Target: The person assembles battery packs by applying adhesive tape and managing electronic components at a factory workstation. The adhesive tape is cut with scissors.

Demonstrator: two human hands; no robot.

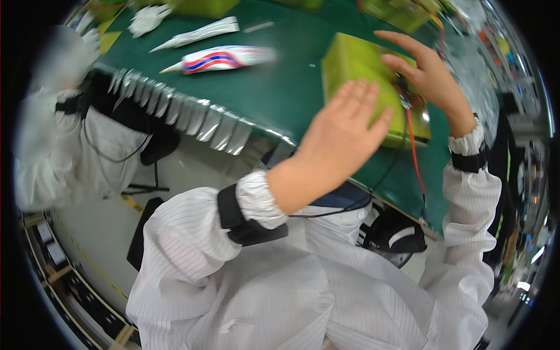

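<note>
A yellow-green wrapped block (347,64), box-shaped and seemingly a battery pack, sits on the green work mat at the right. My left hand (347,125) lies on its near-left part, fingers stretched out and somewhat blurred. Over its far-right part is my right hand (429,73), thumb and forefinger apart, the other fingers hidden. Whether the right fingertips touch the block I cannot tell. A red wire (413,149) runs from the block's right side down toward the table's near edge, and a dark wire trails beside it.
Left of the block lie a white tube with red and blue stripes (224,58) and a plain white tube (198,34). Clear tape strips (186,116) hang off the table's edge. A crumpled white item (149,20) and more yellow-green blocks (402,13) are farther back. A person (55,128) in white is at left.
</note>
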